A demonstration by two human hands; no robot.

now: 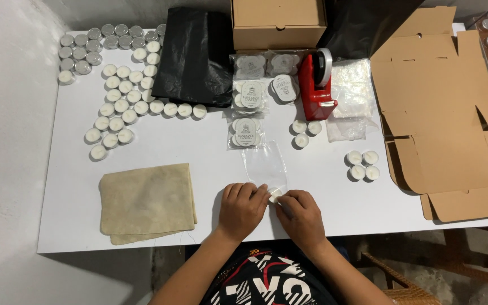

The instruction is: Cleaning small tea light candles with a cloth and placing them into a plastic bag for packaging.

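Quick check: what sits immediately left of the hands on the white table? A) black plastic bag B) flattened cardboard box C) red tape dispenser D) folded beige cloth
D: the folded beige cloth lies on the white table just left of the left hand; the other three things lie farther back or to the right.

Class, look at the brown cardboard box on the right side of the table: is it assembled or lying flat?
Flat. The cardboard box lies unfolded on the white table, its flaps and panels spread out, no walls raised.

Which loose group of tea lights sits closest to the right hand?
The group of four tea lights, just up and right of the right hand. The trio by the red tape dispenser lies farther back.
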